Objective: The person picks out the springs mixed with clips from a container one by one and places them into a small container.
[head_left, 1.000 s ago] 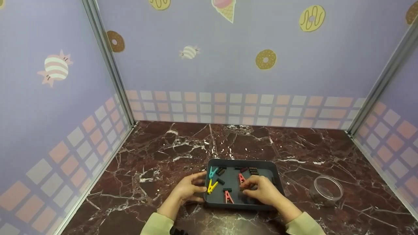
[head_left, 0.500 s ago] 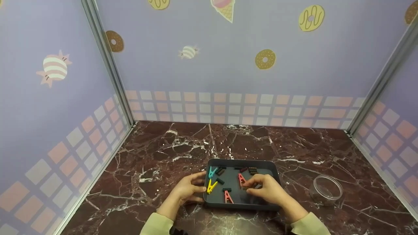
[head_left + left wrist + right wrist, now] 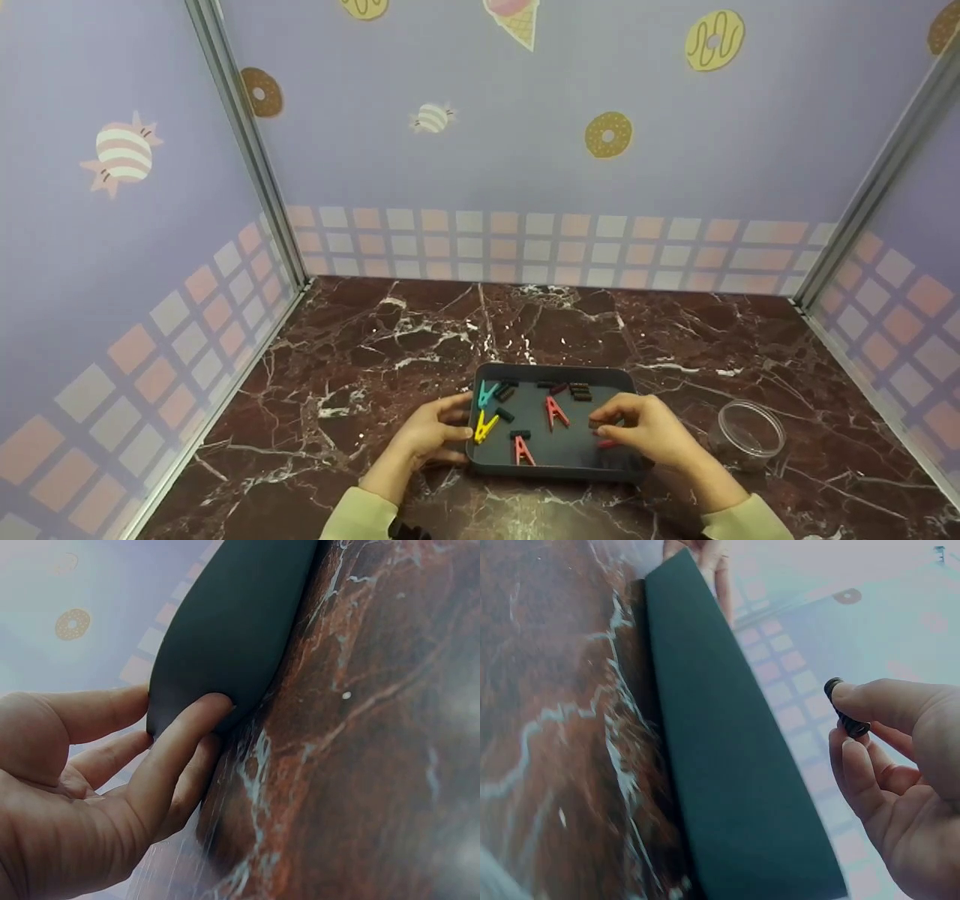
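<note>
My left hand (image 3: 431, 435) rests its slightly bent fingertips and thumb against the left wall of a dark grey tray (image 3: 562, 471); in the left wrist view the hand (image 3: 97, 802) touches the outer wall (image 3: 232, 622). Over the tray's right part, my right hand (image 3: 652, 431) pinches a small dark ribbed cylinder (image 3: 846, 709) between thumb and fingers, clear in the right wrist view. Inside the tray lie a teal clip (image 3: 486, 394), a yellow clip (image 3: 485, 427), red clips (image 3: 555, 412) and several dark cylinders (image 3: 580, 391). A red piece (image 3: 609, 443) shows partly below the right hand.
A clear round jar (image 3: 750, 435) stands on the marbled table (image 3: 390, 337), to the right of the tray. Patterned walls (image 3: 525, 165) enclose the table at the back, left and right.
My right hand has moved right, away from the middle red clip, uncovering more of the tray floor and that clip. The left hand has kept its place at the tray's wall.
</note>
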The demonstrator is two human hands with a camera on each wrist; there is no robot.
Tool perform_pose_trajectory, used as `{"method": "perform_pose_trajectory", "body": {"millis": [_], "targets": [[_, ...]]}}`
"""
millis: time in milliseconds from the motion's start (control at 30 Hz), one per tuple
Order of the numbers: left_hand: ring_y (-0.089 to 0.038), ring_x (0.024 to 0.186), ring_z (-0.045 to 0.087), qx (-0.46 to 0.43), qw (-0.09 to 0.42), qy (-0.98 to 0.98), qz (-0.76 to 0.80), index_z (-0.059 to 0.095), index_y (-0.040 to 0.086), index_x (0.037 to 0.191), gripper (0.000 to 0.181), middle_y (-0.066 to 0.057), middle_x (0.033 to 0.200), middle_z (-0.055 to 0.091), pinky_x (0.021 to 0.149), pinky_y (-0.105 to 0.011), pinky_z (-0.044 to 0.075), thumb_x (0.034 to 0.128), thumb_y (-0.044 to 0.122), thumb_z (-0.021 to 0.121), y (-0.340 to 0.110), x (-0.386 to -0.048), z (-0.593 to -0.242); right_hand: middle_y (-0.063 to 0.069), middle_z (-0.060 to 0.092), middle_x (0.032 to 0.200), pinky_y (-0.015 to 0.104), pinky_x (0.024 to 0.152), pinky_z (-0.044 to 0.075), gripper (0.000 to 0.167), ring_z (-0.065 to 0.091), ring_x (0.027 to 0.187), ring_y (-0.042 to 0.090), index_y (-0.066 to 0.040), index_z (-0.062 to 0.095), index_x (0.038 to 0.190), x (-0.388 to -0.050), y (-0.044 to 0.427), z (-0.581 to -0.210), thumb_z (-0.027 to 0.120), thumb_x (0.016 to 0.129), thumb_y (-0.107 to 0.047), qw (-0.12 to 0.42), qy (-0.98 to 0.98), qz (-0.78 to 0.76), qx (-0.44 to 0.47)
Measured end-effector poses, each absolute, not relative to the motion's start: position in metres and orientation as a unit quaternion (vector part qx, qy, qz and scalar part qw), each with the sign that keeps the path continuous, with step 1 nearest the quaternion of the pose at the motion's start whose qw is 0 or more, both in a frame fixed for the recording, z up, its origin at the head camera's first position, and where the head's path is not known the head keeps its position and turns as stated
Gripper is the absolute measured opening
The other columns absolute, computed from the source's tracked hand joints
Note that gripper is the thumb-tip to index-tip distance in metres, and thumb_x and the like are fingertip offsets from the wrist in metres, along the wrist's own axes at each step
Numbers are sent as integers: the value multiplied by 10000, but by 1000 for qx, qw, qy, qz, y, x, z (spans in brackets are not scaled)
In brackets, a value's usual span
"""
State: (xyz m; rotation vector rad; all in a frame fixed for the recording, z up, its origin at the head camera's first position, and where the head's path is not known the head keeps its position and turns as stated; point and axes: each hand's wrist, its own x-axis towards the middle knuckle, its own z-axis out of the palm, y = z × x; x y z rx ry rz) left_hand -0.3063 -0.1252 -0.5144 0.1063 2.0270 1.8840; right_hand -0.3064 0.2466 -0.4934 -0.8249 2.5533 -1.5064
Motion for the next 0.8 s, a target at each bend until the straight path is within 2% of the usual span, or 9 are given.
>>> {"method": "perform_pose_trajectory", "body": {"millis": [200, 433, 600, 800], "targets": [[-313, 1109, 701, 32, 185, 727, 661, 398, 48, 1579, 683, -295, 1463, 525, 710, -453, 652, 954, -31, 663, -125, -306, -513, 109, 756, 996, 210, 693, 586, 163, 668, 824, -6, -68, 796, 1057, -300, 270, -483, 785, 902, -117, -26, 858, -446, -254], [-301, 1092, 703, 33, 187, 725, 662, 398, 46, 1578, 680, -295, 1458, 533, 701, -443, 650, 955, -35, 657, -125, -307, -512, 110, 751, 1026, 240, 676, 605, 185, 680, 834, 4, -57, 787, 1083, -295, 298, -472, 777, 913, -129, -42, 871, -437, -223], [-308, 1106, 701, 35, 190, 722, 664, 393, 38, 1578, 685, -301, 1468, 522, 715, -452, 651, 952, -37, 660, -126, -307, -513, 120, 757, 1028, 246, 613, 590, 205, 697, 740, 50, -49, 775, 1116, -291, 320, -464, 765, 924, -119, -47, 871, -445, -202], [-292, 1088, 702, 38, 192, 717, 669, 385, 32, 1580, 692, -303, 1473, 517, 717, -458, 648, 949, -44, 658, -126, -307, -515, 8, 770, 1029, 239, 663, 594, 201, 692, 801, 47, -64, 780, 1108, -286, 344, -457, 768, 926, -149, -64, 889, -424, -163]]}}
